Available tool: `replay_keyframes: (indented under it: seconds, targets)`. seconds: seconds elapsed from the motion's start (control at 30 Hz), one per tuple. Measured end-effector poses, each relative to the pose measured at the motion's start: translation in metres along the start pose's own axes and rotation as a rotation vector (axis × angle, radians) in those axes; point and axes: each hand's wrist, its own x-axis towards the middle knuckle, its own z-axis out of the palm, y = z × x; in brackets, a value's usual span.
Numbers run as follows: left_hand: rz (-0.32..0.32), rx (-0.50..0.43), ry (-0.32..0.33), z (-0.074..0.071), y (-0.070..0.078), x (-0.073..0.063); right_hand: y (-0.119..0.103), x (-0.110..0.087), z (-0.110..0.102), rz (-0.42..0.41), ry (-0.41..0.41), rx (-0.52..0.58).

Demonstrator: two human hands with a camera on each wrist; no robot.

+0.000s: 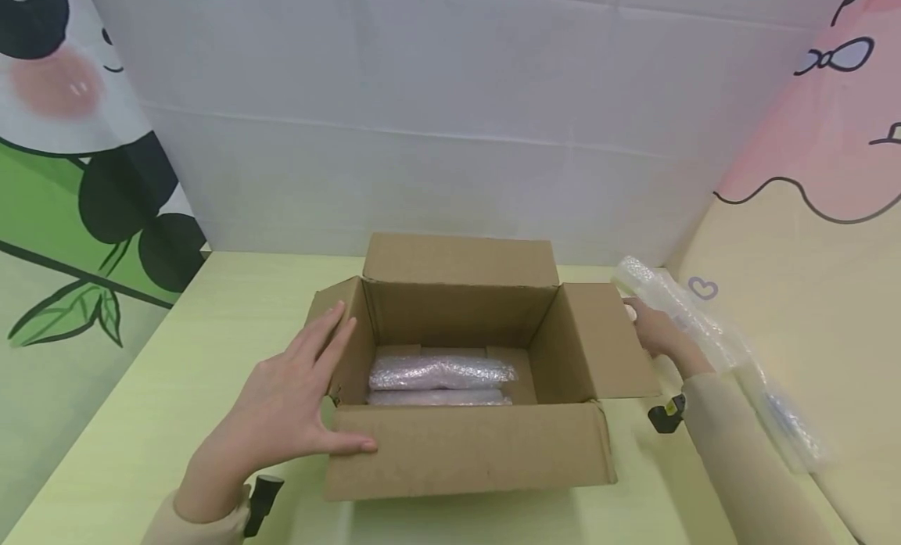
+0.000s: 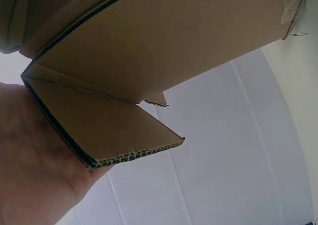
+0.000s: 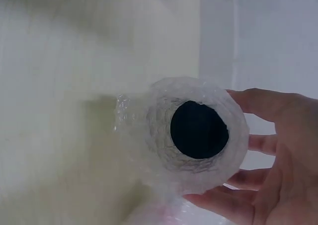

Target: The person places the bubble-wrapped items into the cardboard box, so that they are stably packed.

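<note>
An open cardboard box [image 1: 464, 451] stands on the table with its flaps folded outward. Inside it lie two bubble-wrapped packages [image 1: 439, 371], one in front of the other. My left hand [image 1: 281, 400] rests at the box's front left corner, fingers extended along the left flap [image 2: 99, 118] and thumb on the front flap. Beyond the right flap [image 1: 608, 338], my right hand [image 1: 658, 334] is partly hidden in the head view. In the right wrist view its curled fingers grip a bubble-wrapped cylinder [image 3: 161, 173] with a dark round centre at its end.
Long strips of bubble wrap [image 1: 704, 326] lie along the table's right side, beside my right forearm. A pale wall [image 1: 457, 177] closes off the back of the pale yellow table [image 1: 127, 428]. Panels with cartoon drawings [image 1: 795, 279] flank both sides.
</note>
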Motion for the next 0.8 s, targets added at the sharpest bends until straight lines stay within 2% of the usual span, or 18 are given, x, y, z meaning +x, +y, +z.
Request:
replay_keyframes:
  seconds: [0.07,0.13,0.3,0.6,0.8]
  targets:
    - [-0.001,0.001,-0.002,0.0,0.0,0.0,-0.002,-0.002,-0.008,0.051,0.001,0.041]
    - [-0.002,0.003,-0.004,0.0,0.0,0.0,-0.003,-0.004,-0.017,0.056,0.016,0.037]
    - [-0.009,0.006,-0.011,0.0,0.001,0.0,-0.012,-0.014,-0.046,0.016,0.067,-0.034]
    - [-0.005,0.01,-0.007,0.002,0.0,0.0,-0.025,-0.029,-0.092,0.006,0.128,-0.119]
    - [0.001,0.013,0.0,0.003,0.0,0.0,-0.049,-0.038,-0.113,-0.038,0.18,-0.181]
